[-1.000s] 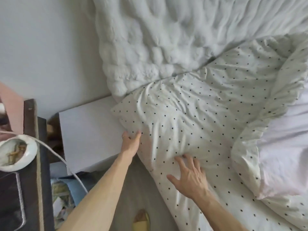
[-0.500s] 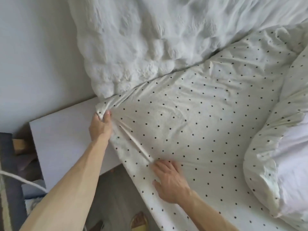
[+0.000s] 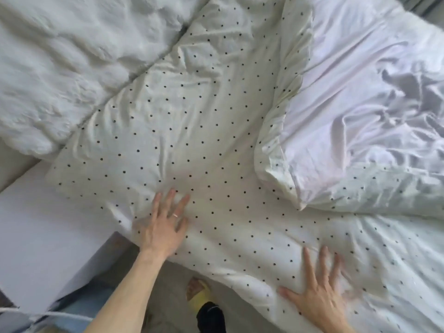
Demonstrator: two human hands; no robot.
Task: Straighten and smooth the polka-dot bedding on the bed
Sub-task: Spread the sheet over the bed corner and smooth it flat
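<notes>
The polka-dot bedding lies across the middle of the bed. A blanket sits behind it on the left, touching its far edge. On the right, a turned-back duvet overlaps it. Both hands rest on the bedding's near edge: left hand leftward, right hand rightward. A slipper lies on the floor between the arms.

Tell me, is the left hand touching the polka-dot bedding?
Touching. The head view shows the left hand lying flat and spread on the polka-dot bedding, with the fabric creased around it.
</notes>
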